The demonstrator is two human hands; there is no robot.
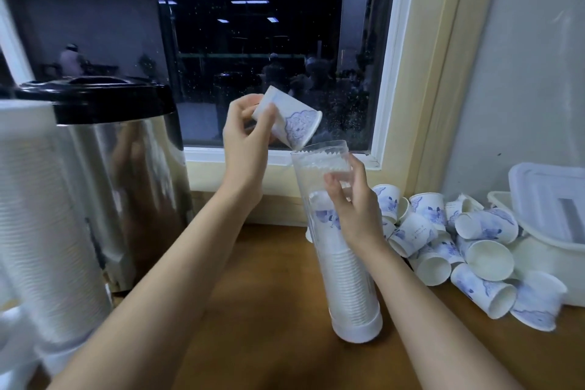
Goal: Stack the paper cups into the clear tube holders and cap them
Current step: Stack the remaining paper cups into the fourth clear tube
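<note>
Left hand, grip clamped on a tilted paper cup just above the mouth of the clear tube. Right hand, grip clamped on the tube, which stood on the surface, mostly filled with stacked cups. Loose cups lay heaped to the right.

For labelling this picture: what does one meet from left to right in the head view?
Stack of cups → steel urn → left hand with paper cup → clear tube in right hand → loose cups → white box.
</note>
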